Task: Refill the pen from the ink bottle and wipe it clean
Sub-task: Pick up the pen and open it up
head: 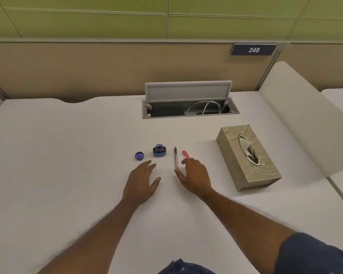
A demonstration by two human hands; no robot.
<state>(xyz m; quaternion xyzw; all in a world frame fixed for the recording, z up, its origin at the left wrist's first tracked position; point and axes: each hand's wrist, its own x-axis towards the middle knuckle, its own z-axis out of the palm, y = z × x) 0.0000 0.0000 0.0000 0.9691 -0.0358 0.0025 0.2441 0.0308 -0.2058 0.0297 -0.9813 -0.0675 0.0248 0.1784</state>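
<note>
1. The white counter (67,155) carries everything. A tissue box (246,161) lies at its right with one tissue sticking up.
2. The left hand (142,179) and right hand (194,175) are low over the counter, fingers spread, holding nothing.
3. The pen (175,158) lies between the hands, just right of the bottle. The right thumb is at its near end; I cannot tell whether it touches.
4. The ink bottle (159,151) stands open.
5. A pink piece (186,153), probably off the pen, lies right of the pen.
6. The lid (139,156) sits left of the bottle.
7. Opening looks done; filling and wiping appear still to come.
</note>
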